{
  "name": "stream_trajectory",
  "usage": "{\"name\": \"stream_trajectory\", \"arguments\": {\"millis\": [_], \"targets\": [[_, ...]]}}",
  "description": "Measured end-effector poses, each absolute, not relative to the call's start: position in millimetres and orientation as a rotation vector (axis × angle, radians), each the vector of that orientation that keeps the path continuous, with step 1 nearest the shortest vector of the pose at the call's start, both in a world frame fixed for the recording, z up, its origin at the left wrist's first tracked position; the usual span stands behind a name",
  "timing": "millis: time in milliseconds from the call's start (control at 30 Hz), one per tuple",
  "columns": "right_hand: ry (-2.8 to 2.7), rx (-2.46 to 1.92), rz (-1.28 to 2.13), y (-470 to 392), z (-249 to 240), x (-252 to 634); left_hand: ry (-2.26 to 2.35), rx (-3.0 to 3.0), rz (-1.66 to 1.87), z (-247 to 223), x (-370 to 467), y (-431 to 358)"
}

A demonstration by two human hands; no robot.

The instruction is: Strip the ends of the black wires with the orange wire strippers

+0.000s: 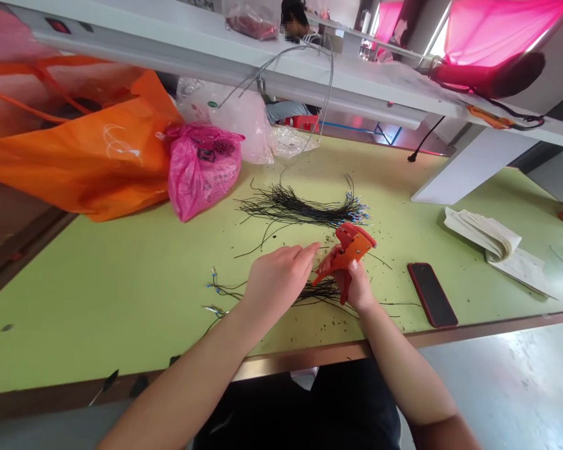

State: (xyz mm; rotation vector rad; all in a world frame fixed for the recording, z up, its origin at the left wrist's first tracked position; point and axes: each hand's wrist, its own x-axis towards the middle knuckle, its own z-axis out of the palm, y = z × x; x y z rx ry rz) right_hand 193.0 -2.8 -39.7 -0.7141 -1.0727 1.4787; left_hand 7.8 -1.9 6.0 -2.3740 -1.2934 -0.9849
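My right hand (359, 289) is wrapped round the handles of an orange and red wire stripper (356, 244), its jaws tilted up and to the left. Just left of the tool, my left hand (281, 274) is closed in a pinch, with a thin black wire (324, 247) showing between its fingertips and the stripper. Under and beside both hands lie more black wires (321, 292), some with blue-tipped ends reaching out to the left. Beyond the hands rests a large bundle of black wires (304, 207), blue and silver ends to the right.
Small black scraps litter the green table (136, 300). On the right lie a phone (432, 295) and folded papers (492, 240). An orange bag (112, 150) and a pink plastic bag (204, 165) stand at the left. A white shelf (356, 81) spans the back; a person sits beyond it.
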Motion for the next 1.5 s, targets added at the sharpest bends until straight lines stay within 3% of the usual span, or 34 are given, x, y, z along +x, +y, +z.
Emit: {"name": "stream_trajectory", "arguments": {"millis": [233, 800, 1500], "targets": [[-0.994, -0.905, 1.417, -4, -53, 191, -1.246, -2.456, -0.92, 7, 18, -13], [-0.92, -0.865, 1.499, -8, -53, 190, -1.123, -2.387, -1.226, 7, 23, -14], [-0.931, -0.977, 1.364, -12, -50, 188, -1.079, -2.403, -1.266, 3, 29, -16]]}}
